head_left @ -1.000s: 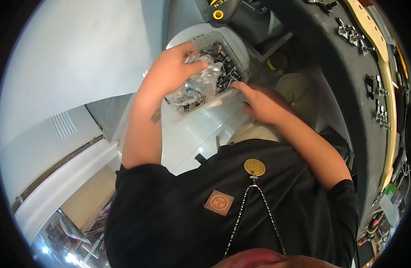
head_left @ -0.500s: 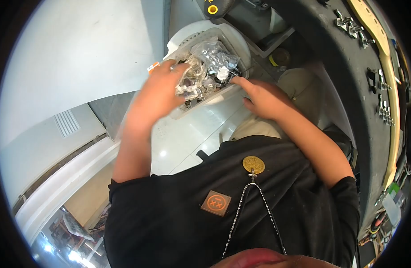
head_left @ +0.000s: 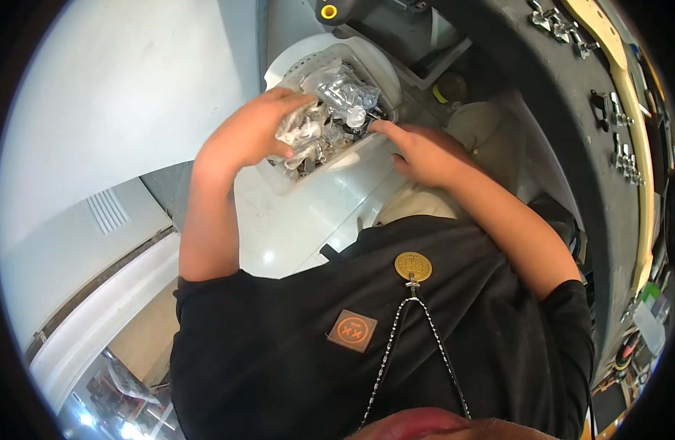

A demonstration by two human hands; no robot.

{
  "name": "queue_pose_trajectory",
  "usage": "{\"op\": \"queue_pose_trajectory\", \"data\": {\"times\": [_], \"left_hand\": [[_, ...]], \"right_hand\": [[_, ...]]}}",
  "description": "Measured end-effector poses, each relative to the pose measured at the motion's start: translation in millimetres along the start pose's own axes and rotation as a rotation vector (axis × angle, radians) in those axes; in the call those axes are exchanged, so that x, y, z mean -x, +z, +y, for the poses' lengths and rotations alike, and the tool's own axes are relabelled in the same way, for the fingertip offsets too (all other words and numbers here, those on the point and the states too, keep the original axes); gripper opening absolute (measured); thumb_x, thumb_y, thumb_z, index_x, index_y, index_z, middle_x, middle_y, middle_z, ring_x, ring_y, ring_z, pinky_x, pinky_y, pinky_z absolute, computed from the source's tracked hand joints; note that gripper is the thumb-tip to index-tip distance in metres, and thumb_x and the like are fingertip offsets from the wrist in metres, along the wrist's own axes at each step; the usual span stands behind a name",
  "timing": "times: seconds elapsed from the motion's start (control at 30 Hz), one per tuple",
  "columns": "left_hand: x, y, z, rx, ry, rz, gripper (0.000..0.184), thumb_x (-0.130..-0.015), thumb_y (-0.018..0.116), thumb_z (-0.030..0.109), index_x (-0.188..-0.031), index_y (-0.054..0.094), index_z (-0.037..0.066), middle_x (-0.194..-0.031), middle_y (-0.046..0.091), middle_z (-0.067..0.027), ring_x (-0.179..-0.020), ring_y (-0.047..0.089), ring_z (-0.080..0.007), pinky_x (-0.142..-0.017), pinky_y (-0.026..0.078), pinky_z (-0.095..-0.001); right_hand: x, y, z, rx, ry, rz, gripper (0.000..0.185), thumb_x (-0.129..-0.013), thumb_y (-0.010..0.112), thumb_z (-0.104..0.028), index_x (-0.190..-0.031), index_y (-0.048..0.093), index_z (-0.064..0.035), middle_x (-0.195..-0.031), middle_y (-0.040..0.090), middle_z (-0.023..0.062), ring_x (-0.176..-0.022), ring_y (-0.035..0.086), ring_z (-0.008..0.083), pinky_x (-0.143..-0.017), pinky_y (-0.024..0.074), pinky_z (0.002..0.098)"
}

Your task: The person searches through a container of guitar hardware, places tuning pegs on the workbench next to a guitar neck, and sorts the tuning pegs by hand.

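A light plastic basket (head_left: 279, 185) sits in front of me, filled with clear plastic bags and small metal parts (head_left: 324, 152). My left hand (head_left: 253, 130) reaches over its left side, thumb and fingers around a crinkled clear plastic bag (head_left: 301, 126). What that bag contains is hard to make out. At the right end of the basket is my right hand (head_left: 422, 155), index finger stretched over the rim to dark parts and thumb apart. Its other fingers are mostly hidden. Another clear bag (head_left: 345, 86) with a round white piece (head_left: 356, 116) lies on top of the pile.
The basket rests on a white round-edged seat (head_left: 385, 62). A black-topped bench (head_left: 565, 117) curves along the right, carrying chrome tuning machines (head_left: 561, 28) and a pale wooden guitar neck (head_left: 634, 95). A white panel (head_left: 125, 81) stands at left.
My left hand has moved in around the plastic bag, its fingers settling on it. My right hand stays at the basket's right end. The whole view has shifted slightly.
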State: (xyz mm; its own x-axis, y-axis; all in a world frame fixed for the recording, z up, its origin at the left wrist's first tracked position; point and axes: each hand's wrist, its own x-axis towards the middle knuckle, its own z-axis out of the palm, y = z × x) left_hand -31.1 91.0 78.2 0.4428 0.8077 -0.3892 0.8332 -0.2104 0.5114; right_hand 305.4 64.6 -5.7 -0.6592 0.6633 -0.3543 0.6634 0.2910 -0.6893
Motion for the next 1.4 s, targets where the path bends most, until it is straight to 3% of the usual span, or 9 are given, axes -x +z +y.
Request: {"op": "queue_pose_trajectory", "data": {"times": [0.07,0.23,0.33,0.37,0.5,0.6,0.83,1.27,1.4], "left_hand": [[1,-16,3,0.084,0.088,0.086,0.081,-0.077,0.089,-0.005,-0.154,0.065,0.008,-0.144,0.07,-0.0135,-0.122,0.068,-0.0322,-0.105,0.058,-0.0432],[15,-45,6,0.34,-0.189,0.134,0.05,-0.087,0.057,-0.011,-0.134,0.072,0.0,-0.131,0.074,-0.0154,-0.105,0.07,-0.0283,-0.104,0.059,-0.0391],[6,-8,5,-0.005,-0.082,0.116,0.053,-0.087,0.059,-0.011,-0.137,0.071,0.001,-0.138,0.071,-0.0208,-0.113,0.072,-0.0345,-0.106,0.059,-0.0429],[8,9,-2,-0.125,-0.035,0.079,0.07,-0.083,0.064,-0.015,-0.149,0.065,0.01,-0.148,0.064,-0.0254,-0.124,0.07,-0.0422,-0.108,0.058,-0.0468],[-3,38,8,-0.398,-0.074,-0.119,0.096,-0.076,0.074,-0.019,-0.159,0.056,0.026,-0.148,0.061,-0.0234,-0.13,0.068,-0.0455,-0.108,0.058,-0.0481],[-17,36,12,-0.283,-0.214,-0.24,0.089,-0.075,0.078,-0.017,-0.153,0.058,0.023,-0.141,0.063,-0.0201,-0.129,0.067,-0.0454,-0.106,0.059,-0.0487],[-23,-6,1,-0.193,0.063,-0.044,0.078,-0.075,0.082,-0.011,-0.144,0.066,0.021,-0.122,0.069,-0.0171,-0.116,0.072,-0.041,-0.095,0.061,-0.0484],[-56,7,-4,-0.495,0.091,0.129,0.09,-0.073,0.088,-0.004,-0.156,0.059,0.02,-0.145,0.067,-0.0201,-0.118,0.072,-0.0424,-0.097,0.062,-0.0447],[-27,-34,4,-0.134,0.11,0.208,0.075,-0.082,0.085,0.003,-0.153,0.063,0.016,-0.142,0.071,-0.0183,-0.111,0.073,-0.0389,-0.095,0.063,-0.0413]], "right_hand": [[-1,-3,2,0.045,-0.019,0.001,0.066,-0.098,0.071,-0.011,-0.16,0.05,-0.0222,-0.131,0.074,0.0175,-0.114,0.073,0.0413,-0.095,0.0594,0.0508],[1,-1,0,0.011,0.01,0.009,0.066,-0.098,0.071,-0.011,-0.159,0.051,-0.0217,-0.132,0.074,0.0168,-0.116,0.073,0.0408,-0.096,0.0595,0.0508],[-1,0,2,0.023,0.006,0.013,0.065,-0.098,0.071,-0.011,-0.159,0.051,-0.0217,-0.133,0.074,0.017,-0.117,0.073,0.0406,-0.097,0.0596,0.0505],[-1,-1,2,0.03,0.01,0.008,0.065,-0.098,0.071,-0.011,-0.159,0.051,-0.0217,-0.133,0.074,0.0171,-0.118,0.073,0.0406,-0.098,0.0597,0.0504],[2,-5,-1,0.02,0.012,-0.003,0.066,-0.098,0.071,-0.012,-0.159,0.05,-0.0218,-0.131,0.074,0.0179,-0.117,0.073,0.0406,-0.097,0.0595,0.0507],[0,-1,2,0.025,-0.012,0.014,0.067,-0.098,0.071,-0.012,-0.16,0.049,-0.022,-0.128,0.075,0.0182,-0.116,0.073,0.0407,-0.096,0.0594,0.0511],[3,-3,0,0.029,0.006,0.008,0.069,-0.097,0.072,-0.013,-0.161,0.048,-0.0223,-0.128,0.075,0.0187,-0.113,0.074,0.0411,-0.095,0.0596,0.0511],[-2,8,8,0.035,-0.1,0.104,0.069,-0.096,0.074,-0.009,-0.16,0.049,-0.0209,-0.12,0.075,0.0214,-0.109,0.075,0.0419,-0.092,0.0591,0.0521],[-2,6,7,0.027,-0.07,0.067,0.069,-0.096,0.074,-0.009,-0.16,0.049,-0.021,-0.11,0.074,0.0201,-0.102,0.075,0.0406,-0.088,0.0587,0.0508]]}}
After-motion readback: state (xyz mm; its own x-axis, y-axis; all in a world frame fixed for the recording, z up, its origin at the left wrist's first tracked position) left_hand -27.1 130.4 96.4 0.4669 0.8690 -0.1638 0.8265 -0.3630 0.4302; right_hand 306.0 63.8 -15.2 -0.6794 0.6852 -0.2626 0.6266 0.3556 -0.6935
